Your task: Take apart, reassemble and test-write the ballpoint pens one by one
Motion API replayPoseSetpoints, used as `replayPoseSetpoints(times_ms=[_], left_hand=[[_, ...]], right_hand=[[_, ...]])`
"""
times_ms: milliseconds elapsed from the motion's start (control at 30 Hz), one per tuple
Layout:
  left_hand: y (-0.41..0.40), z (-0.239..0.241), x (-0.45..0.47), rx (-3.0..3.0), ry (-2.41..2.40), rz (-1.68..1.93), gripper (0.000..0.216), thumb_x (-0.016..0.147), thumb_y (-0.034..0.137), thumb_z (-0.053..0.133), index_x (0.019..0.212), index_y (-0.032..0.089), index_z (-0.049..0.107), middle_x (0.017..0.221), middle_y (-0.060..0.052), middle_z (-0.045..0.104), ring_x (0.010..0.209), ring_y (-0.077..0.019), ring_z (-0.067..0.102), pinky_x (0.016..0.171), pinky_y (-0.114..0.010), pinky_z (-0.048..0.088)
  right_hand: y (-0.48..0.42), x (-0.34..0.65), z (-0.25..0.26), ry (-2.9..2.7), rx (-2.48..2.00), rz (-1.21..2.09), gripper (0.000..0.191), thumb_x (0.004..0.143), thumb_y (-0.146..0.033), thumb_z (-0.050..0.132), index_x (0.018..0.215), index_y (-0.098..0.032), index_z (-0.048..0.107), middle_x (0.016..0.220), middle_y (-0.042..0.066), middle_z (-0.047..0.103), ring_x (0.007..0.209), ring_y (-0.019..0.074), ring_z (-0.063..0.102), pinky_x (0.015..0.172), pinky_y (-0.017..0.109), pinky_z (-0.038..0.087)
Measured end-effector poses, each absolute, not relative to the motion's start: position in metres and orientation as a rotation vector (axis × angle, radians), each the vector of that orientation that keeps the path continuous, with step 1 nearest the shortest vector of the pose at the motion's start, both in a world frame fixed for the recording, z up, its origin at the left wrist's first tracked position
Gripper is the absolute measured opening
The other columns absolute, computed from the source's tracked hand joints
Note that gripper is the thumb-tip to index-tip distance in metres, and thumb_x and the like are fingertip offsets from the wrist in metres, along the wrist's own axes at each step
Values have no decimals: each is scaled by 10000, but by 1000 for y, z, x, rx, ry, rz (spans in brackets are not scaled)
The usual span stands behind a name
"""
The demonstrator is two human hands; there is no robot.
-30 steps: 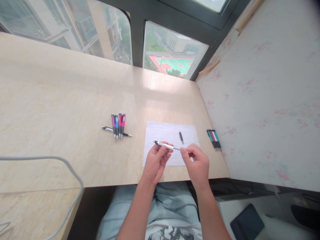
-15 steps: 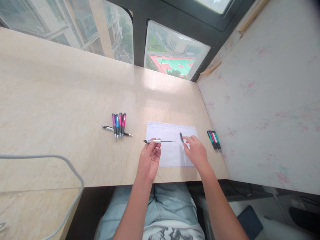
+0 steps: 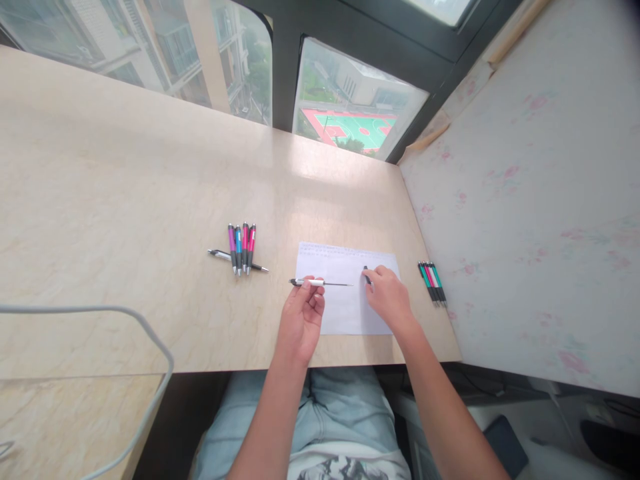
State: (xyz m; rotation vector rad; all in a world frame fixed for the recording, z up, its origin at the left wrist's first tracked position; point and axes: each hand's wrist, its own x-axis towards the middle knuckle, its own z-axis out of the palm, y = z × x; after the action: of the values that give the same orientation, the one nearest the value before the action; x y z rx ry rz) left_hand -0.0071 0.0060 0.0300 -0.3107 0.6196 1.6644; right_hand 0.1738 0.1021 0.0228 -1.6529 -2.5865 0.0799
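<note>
My left hand [image 3: 303, 320] is closed on a white pen body [image 3: 315, 283] with a black clip. A thin refill [image 3: 340, 285] sticks out of its right end over the paper, with no grip part around it. My right hand [image 3: 390, 297] is closed, pinching a short black pen grip [image 3: 367, 275] between thumb and fingers; its lower end is hidden by them. Under both hands lies a white sheet of paper [image 3: 345, 317] with rows of faint handwriting along its top.
To the left, several purple, blue and pink pens [image 3: 239, 250] rest across a white-and-black pen [image 3: 219, 254]. Several green, pink and white pens [image 3: 431, 283] lie by the wall [image 3: 540, 233] at right. A grey cable [image 3: 145, 323] curves over the near left desk [image 3: 100, 267].
The fingers of my right hand have closed further around the black pen grip, which has turned slightly. My left hand still holds the pen body. The view has shifted a little.
</note>
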Motion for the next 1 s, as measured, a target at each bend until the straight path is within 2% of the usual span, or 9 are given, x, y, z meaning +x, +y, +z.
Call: replayPoseSetpoints(times_ms=[300,433,600,767,1000], left_hand=[[6,28,-8,-298,616,1664,69,826,128,673,895,124,678,902,-58,694,721,-72,648,623,-127,547],[6,27,-6,-293,619,1662,74,819,129,682,893,125,677,904,-59,698,720,-72,652,630,-130,550],[6,25,-5,-279,633,1655,79,819,127,683,897,123,677,905,-64,703,728,-75,656,633,-132,552],[7,25,-4,-240,662,1653,80,818,131,685,899,125,681,902,-61,704,717,-71,653,631,-130,549],[7,25,-4,-203,679,1656,94,820,125,680,913,125,687,899,-61,705,713,-73,654,638,-133,551]], right_hand=[[104,174,22,-2557,-1639,149,247,842,-116,499,1000,-226,655,949,80,634,943,227,563,622,288,379],[101,173,23,-2457,-1630,243,134,833,-152,522,884,-206,633,904,64,641,861,204,578,670,295,408],[79,171,33,-2206,-1544,643,91,847,-243,564,831,-205,645,789,25,668,690,165,595,688,308,457],[48,165,49,-1667,-1478,1077,185,841,-367,629,887,-199,690,866,58,719,792,195,656,706,314,520],[36,157,66,-1493,-1438,984,169,815,-363,669,859,-203,700,848,52,704,788,190,640,716,317,521]])
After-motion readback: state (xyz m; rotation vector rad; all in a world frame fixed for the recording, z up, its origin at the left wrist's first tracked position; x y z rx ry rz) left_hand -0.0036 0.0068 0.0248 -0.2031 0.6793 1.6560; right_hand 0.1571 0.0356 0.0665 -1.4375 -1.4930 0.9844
